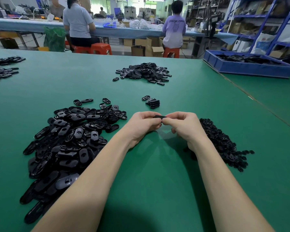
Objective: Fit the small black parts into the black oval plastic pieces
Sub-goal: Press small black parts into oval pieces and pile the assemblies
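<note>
Oval piece (159, 116) sits pinched between both hands, long axis running from the left hand (145, 122) to the right hand (182, 123), fingers of each curled round one end; small parts (224, 144) heap just right of the right hand.

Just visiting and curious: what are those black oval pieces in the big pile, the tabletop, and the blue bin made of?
Oval pieces: apparently moulded hard plastic, glossy, since they show sharp highlights and identical shapes. Tabletop: a green matte mat, perhaps rubber or vinyl; it shows only soft reflections, and the look leaves the material open. Blue bin: likely rigid plastic, with a uniform colour and smooth walls.
</note>
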Tool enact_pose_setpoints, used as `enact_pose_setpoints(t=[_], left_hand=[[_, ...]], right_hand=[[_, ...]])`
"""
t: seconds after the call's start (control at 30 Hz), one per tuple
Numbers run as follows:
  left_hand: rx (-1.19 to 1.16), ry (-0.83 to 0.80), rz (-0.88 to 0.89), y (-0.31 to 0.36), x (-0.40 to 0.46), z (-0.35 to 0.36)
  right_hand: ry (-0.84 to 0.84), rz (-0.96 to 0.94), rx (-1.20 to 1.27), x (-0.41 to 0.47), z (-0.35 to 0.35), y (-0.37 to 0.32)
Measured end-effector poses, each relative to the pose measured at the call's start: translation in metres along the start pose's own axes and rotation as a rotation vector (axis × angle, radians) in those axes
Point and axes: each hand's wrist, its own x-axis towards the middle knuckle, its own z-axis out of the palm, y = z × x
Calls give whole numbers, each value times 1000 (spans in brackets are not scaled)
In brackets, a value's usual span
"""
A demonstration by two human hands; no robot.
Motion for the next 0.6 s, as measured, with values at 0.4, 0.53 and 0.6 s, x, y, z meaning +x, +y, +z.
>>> enact_pose_setpoints(t=[0.4, 0.53, 0.6], left_hand=[[15, 107, 3, 1, 0, 5], [274, 71, 169, 11, -1, -9], [469, 78, 267, 19, -1, -17]], right_hand=[[89, -117, -70, 0, 9, 3], [74, -52, 142, -2, 16, 2], [80, -51, 204, -3, 21, -1]])
